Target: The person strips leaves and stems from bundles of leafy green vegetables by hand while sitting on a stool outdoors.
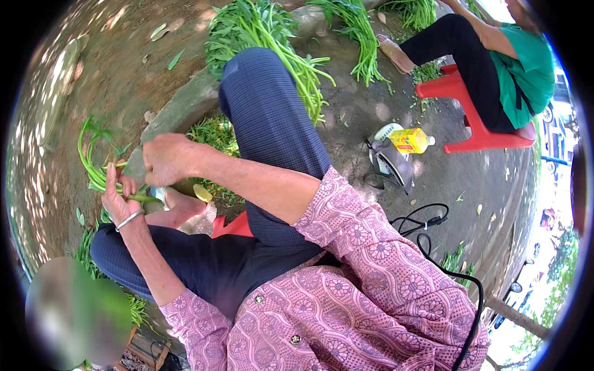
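Note:
In my left hand, which wears a silver bracelet, is a small bunch of green leafy stems. The stems curve up past the fingers, and their thick ends stick out towards the right. Just right of them, my right hand is raised with its fingers curled in. It is blurred, and whatever may be between its fingertips is hidden. A big heap of the same leafy greens lies beyond my raised knee. Below my right forearm, loose leaves and trimmings cover the ground.
A long stone curves along the ground. To the right lie a yellow-labelled bottle, a grey bag and a black cable. Another person sits on a red plastic stool near more greens.

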{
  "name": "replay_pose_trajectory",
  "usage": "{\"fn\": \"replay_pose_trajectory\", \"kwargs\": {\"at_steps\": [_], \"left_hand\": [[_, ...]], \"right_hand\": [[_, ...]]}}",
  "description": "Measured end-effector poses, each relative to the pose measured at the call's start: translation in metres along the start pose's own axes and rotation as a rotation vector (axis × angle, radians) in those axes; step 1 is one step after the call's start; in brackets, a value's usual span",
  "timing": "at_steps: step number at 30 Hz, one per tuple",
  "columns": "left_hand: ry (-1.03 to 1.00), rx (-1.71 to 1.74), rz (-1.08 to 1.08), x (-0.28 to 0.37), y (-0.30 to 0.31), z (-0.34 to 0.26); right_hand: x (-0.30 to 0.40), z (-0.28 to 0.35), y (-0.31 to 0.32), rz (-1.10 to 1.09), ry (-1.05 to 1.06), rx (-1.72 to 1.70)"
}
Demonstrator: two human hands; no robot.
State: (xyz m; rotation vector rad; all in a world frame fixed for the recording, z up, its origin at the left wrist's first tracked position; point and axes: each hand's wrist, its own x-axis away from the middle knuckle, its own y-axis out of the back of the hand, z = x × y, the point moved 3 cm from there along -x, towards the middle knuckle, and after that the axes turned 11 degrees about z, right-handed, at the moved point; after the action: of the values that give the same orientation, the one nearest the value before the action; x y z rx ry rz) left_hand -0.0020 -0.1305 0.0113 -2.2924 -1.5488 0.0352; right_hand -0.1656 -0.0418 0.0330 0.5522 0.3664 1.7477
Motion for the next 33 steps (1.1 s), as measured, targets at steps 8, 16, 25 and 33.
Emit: {"fn": "replay_pose_trajectory", "kwargs": {"at_steps": [8,16,25,33], "left_hand": [[0.034,-0.139,0.079,0.008,-0.022,0.004],[0.008,-0.193,0.089,0.017,-0.043,0.009],[0.045,-0.238,0.104,0.019,-0.044,0.001],[-0.033,-0.283,0.014,0.018,-0.043,0.000]], "right_hand": [[0.004,-0.003,-0.006,-0.055,0.002,-0.001],[-0.003,-0.001,0.004,-0.290,0.050,-0.198],[0.004,0.004,0.009,-0.256,-0.019,-0.174],[0.001,0.000,0.007,-0.266,0.040,-0.174]]}}
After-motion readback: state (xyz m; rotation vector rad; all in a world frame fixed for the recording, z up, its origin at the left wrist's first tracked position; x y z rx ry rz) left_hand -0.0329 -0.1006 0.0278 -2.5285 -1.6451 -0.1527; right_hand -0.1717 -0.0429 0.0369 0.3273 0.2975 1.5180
